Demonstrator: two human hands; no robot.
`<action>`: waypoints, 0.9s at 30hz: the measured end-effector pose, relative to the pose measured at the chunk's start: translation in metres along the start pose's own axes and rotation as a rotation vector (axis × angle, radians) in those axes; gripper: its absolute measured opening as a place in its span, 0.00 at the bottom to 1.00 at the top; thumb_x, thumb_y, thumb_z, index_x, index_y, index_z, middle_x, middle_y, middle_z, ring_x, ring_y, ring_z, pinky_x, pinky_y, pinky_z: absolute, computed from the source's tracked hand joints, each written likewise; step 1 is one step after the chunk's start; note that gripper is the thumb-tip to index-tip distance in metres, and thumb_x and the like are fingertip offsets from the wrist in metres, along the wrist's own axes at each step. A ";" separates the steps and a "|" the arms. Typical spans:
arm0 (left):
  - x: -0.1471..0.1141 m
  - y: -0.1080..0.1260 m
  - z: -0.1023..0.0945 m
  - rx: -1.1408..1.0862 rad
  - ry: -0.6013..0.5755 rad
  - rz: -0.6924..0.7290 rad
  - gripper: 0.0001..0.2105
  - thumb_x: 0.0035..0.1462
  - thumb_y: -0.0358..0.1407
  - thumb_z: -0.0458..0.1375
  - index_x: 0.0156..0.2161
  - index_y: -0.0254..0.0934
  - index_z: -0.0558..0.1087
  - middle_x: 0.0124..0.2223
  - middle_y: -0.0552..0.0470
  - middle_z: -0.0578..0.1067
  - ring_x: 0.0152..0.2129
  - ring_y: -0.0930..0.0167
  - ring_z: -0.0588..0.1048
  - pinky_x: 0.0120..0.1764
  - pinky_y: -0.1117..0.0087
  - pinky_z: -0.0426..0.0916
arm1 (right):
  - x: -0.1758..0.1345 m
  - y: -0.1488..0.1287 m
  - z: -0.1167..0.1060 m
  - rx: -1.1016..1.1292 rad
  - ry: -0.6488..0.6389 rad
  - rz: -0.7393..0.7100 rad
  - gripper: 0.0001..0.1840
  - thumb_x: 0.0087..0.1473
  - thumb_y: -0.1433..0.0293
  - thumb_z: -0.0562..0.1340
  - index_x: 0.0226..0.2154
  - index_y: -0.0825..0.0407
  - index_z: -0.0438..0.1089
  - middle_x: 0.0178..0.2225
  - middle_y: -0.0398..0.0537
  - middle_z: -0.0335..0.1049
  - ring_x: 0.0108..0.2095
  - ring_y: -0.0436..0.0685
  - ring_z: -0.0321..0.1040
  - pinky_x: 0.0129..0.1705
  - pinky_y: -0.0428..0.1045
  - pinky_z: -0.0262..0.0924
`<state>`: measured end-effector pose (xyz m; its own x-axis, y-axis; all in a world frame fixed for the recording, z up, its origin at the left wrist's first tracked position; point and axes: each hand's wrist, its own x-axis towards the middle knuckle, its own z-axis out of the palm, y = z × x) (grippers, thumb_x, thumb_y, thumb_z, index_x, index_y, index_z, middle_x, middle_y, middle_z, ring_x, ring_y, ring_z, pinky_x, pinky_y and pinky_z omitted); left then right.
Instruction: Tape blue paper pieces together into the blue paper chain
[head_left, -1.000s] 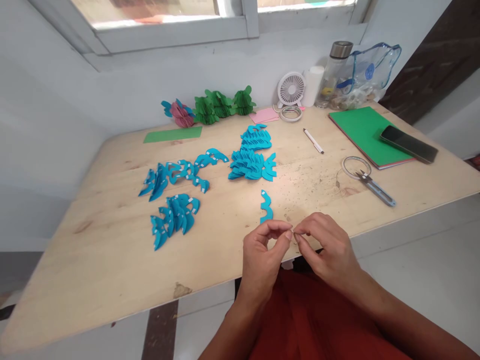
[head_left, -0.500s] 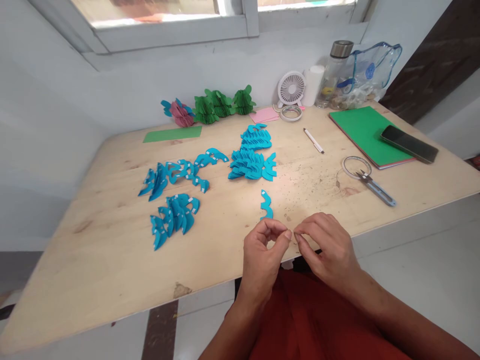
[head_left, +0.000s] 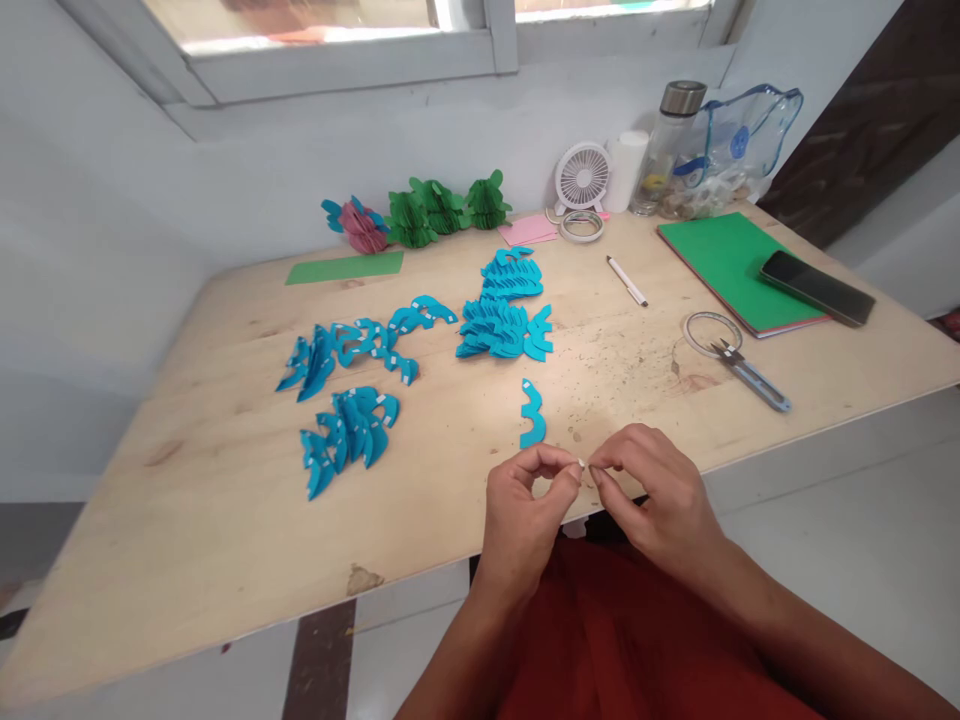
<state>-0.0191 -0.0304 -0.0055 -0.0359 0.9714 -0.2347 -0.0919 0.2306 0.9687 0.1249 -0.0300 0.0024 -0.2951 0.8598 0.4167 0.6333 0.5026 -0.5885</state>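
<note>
Near the table's front edge, my left hand [head_left: 534, 495] pinches a tiny white piece of tape [head_left: 581, 464] between thumb and forefinger. Just beside it, the thumb and forefinger of my right hand [head_left: 651, 485] are pressed together; what they hold, if anything, is too small to make out. One blue scalloped paper cutout [head_left: 533, 415] with small white patches lies just beyond my left hand. Further left are folded blue cutouts [head_left: 352, 428] with white patches, and more patched ones [head_left: 367, 340] behind them. A stack of blue cutouts [head_left: 495, 328] sits beyond the single one.
On the right lie thread snips [head_left: 754, 377], touching a tape roll [head_left: 712, 333], a pen [head_left: 627, 281], and a phone [head_left: 817, 288] on a green folder [head_left: 720, 262]. Another tape roll [head_left: 582, 227], a small fan [head_left: 583, 177], a bottle [head_left: 667, 150] and green paper figures [head_left: 439, 210] stand along the wall.
The white bit at my left fingertips now shows more plainly. My left hand has dropped very slightly, uncovering the lower end of the single blue cutout.
</note>
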 end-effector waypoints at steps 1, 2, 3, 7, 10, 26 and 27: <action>0.000 0.001 0.000 -0.023 0.000 -0.006 0.04 0.46 0.31 0.59 0.22 0.36 0.71 0.23 0.56 0.69 0.25 0.74 0.65 0.34 0.72 0.61 | 0.001 0.000 -0.001 0.033 -0.009 0.027 0.05 0.54 0.78 0.56 0.29 0.53 0.65 0.26 0.45 0.65 0.30 0.53 0.62 0.33 0.50 0.55; 0.000 0.002 -0.001 -0.052 -0.001 -0.018 0.05 0.46 0.31 0.59 0.22 0.36 0.71 0.22 0.57 0.69 0.24 0.74 0.65 0.34 0.72 0.61 | 0.001 0.000 -0.002 0.072 -0.022 0.060 0.06 0.53 0.78 0.56 0.28 0.53 0.65 0.26 0.44 0.64 0.30 0.52 0.62 0.32 0.49 0.56; 0.000 0.002 -0.002 -0.082 -0.002 -0.034 0.05 0.45 0.31 0.60 0.22 0.36 0.70 0.22 0.57 0.68 0.24 0.75 0.65 0.33 0.73 0.61 | 0.002 0.000 -0.002 0.116 -0.039 0.101 0.06 0.53 0.78 0.57 0.28 0.53 0.64 0.26 0.44 0.64 0.30 0.52 0.62 0.32 0.49 0.56; 0.001 0.003 -0.006 -0.178 -0.003 -0.085 0.05 0.45 0.31 0.60 0.21 0.36 0.70 0.21 0.57 0.69 0.23 0.75 0.64 0.31 0.74 0.61 | 0.005 -0.001 -0.004 0.273 -0.103 0.282 0.06 0.51 0.77 0.57 0.26 0.51 0.65 0.25 0.41 0.64 0.28 0.49 0.62 0.31 0.46 0.58; 0.002 0.001 -0.008 -0.213 0.001 -0.078 0.04 0.45 0.31 0.61 0.22 0.35 0.72 0.23 0.56 0.71 0.25 0.74 0.68 0.35 0.72 0.62 | 0.008 -0.001 -0.003 0.333 -0.119 0.377 0.05 0.50 0.75 0.58 0.25 0.51 0.66 0.24 0.41 0.63 0.26 0.49 0.61 0.30 0.45 0.58; 0.002 -0.006 -0.002 -0.091 -0.003 0.086 0.04 0.51 0.35 0.62 0.32 0.37 0.75 0.32 0.51 0.77 0.32 0.70 0.73 0.40 0.68 0.66 | 0.011 0.002 -0.001 0.575 -0.200 0.607 0.04 0.50 0.69 0.59 0.26 0.52 0.66 0.23 0.40 0.63 0.25 0.49 0.60 0.29 0.46 0.56; 0.002 -0.007 -0.002 -0.084 -0.018 0.087 0.04 0.51 0.36 0.62 0.32 0.37 0.75 0.32 0.51 0.77 0.32 0.70 0.73 0.40 0.68 0.66 | 0.011 0.003 0.000 0.583 -0.204 0.607 0.05 0.50 0.69 0.59 0.26 0.52 0.66 0.23 0.40 0.63 0.25 0.49 0.59 0.29 0.46 0.56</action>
<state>-0.0201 -0.0298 -0.0128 -0.0298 0.9885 -0.1479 -0.1721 0.1407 0.9750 0.1236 -0.0194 0.0056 -0.1833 0.9656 -0.1844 0.2716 -0.1305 -0.9535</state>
